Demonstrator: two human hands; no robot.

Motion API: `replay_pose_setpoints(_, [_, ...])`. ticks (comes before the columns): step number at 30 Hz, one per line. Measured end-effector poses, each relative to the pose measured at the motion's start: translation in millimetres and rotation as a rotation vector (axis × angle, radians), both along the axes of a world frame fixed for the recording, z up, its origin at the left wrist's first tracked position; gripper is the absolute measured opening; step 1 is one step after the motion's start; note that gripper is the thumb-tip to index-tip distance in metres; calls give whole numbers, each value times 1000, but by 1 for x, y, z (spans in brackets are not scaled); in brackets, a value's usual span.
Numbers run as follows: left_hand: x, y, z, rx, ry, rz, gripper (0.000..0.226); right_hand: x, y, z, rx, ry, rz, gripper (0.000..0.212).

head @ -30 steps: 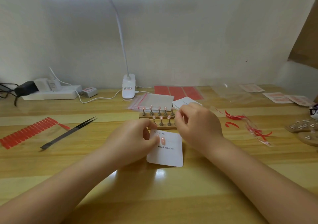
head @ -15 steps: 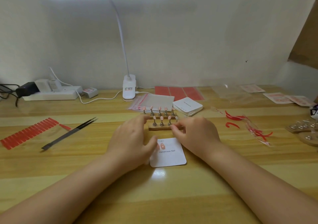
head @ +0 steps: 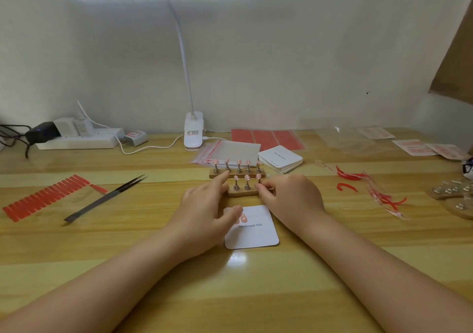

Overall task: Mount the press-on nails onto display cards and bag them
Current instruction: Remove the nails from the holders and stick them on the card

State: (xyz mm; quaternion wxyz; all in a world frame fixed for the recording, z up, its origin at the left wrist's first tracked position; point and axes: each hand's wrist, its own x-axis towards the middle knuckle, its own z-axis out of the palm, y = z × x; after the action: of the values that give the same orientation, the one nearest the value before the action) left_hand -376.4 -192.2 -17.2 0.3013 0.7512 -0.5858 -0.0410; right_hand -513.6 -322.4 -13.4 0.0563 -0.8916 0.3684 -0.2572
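A white display card (head: 253, 235) printed "Handmade Nail" lies on the desk with one pink nail (head: 243, 218) stuck near its top. Just behind it stands a small wooden front stand (head: 240, 192) with three pegs topped by pink nails. Behind that, a rear stand (head: 236, 173) carries several more. My left hand (head: 204, 217) has its thumb over the card's upper left corner and its index finger stretched out to the rear stand's base. My right hand (head: 290, 199) pinches the rightmost peg (head: 258, 182) of the front stand with curled fingertips.
A stack of blank cards (head: 280, 159) and zip bags (head: 230, 150) lie behind the stands. Black tweezers (head: 105, 198) and a strip of red tabs (head: 43, 197) are on the left. Red peelings (head: 371, 191) and more peg stands (head: 455, 194) are on the right. Lamp base (head: 193, 135), power strip (head: 76, 140) at the back.
My right hand came down from above the stands to the front stand's right end. My left hand opened and stretched its index finger forward. The card lies more uncovered.
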Motion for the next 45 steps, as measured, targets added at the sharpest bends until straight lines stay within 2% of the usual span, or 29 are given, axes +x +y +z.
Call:
replay_pose_setpoints(6, [0,0,-2,11,-37,-2,74,2,-2,2,24,23,-13,36])
replay_pose_setpoints(13, [1,0,-2,-4,-48,4,73,1,2,1,-8,-104,54,23])
replay_pose_setpoints(16, [-1,0,1,-92,-80,56,66,-1,4,0,-5,-273,129,14])
replay_pose_setpoints(20, [-3,3,10,-317,-153,49,48,-3,14,1,14,-413,291,5])
replay_pose_setpoints(24, [-7,5,12,-379,-218,-27,48,1,23,1,-5,-502,407,5])
replay_pose_setpoints(32, [-5,6,12,-408,-238,-21,38,4,25,-4,-99,-534,494,12])
replay_pose_setpoints(45, [-6,5,11,-419,-233,-28,36,4,24,-4,-50,-544,545,8])
